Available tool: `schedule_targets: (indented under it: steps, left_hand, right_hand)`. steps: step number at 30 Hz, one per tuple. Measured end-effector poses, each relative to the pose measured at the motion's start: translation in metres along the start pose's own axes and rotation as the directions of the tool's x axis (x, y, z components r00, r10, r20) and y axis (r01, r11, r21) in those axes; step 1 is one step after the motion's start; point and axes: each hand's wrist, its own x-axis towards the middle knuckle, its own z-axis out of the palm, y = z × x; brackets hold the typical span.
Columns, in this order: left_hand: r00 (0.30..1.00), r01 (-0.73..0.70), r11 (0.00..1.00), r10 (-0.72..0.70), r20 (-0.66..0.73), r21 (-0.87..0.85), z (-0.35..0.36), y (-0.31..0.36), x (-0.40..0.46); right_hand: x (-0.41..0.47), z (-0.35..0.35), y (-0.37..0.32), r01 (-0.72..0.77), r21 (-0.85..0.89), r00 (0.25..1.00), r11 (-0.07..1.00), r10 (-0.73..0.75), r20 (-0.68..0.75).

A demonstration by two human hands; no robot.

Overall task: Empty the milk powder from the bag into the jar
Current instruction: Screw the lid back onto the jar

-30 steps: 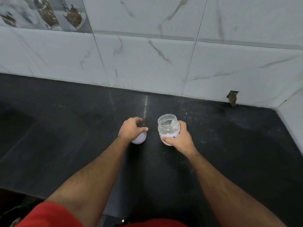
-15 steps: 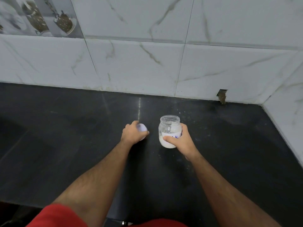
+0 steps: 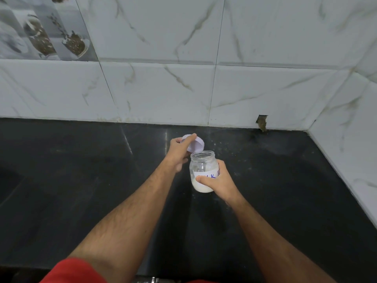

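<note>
Clear glass forms the jar [image 3: 203, 170], which the right hand [image 3: 219, 183] clasps around its labelled lower half above the black worktop [image 3: 81, 180]; white powder fills its bottom and its mouth is uncovered. Just beside the rim, the left hand [image 3: 179, 153] pinches a pale lid [image 3: 193, 145], tilted, off the worktop.

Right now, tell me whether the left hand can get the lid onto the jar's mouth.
Probably yes. The left hand holds the lid just behind the open jar, nothing lies between, and the right hand grips lower down.
</note>
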Motion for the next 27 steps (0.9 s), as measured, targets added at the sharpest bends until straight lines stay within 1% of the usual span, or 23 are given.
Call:
schedule_targets:
  steps: [2,5,7,10,12,15,19,24,27]
  left_hand:
    - [0.999,-0.014,0.999,0.012,0.050,0.042,0.004,0.001,-0.012]
    - [0.990,-0.048,0.986,0.026,0.137,0.160,0.005,0.001,-0.019]
    - [0.982,-0.091,0.966,0.046,0.185,0.243,0.005,0.005,-0.021]
    - [0.954,-0.203,0.909,0.100,0.283,0.365,0.006,0.011,-0.024]
    - [0.944,-0.230,0.894,0.110,0.311,0.385,0.008,0.012,-0.030]
    - [0.948,-0.220,0.903,0.109,0.298,0.370,0.011,0.010,-0.035]
    - [0.962,-0.184,0.914,0.093,0.255,0.362,0.015,0.009,-0.037]
    - [0.985,-0.128,0.917,0.073,0.156,0.377,0.025,0.013,-0.041]
    - [0.990,-0.122,0.900,0.079,0.117,0.419,0.027,0.013,-0.040]
  right_hand:
    - [0.000,-0.003,-0.003,-0.002,-0.008,0.999,1.000,0.002,-0.036]
    - [-0.001,-0.008,-0.012,-0.007,-0.056,0.998,0.998,0.004,-0.063]
    - [-0.005,-0.010,-0.020,-0.012,-0.085,0.998,0.996,0.007,-0.058]
    - [-0.012,-0.010,-0.030,-0.008,-0.155,0.999,0.988,0.003,-0.033]
    - [-0.015,-0.008,-0.035,0.006,-0.201,1.000,0.980,-0.012,-0.027]
    - [-0.019,-0.006,-0.042,0.015,-0.277,0.999,0.961,-0.028,-0.042]
    - [-0.022,-0.003,-0.047,0.022,-0.401,0.992,0.916,-0.069,-0.104]
    - [-0.023,0.008,-0.050,-0.012,-0.529,0.970,0.849,-0.118,-0.212]
    - [-0.023,0.012,-0.053,-0.015,-0.578,0.963,0.816,-0.143,-0.227]
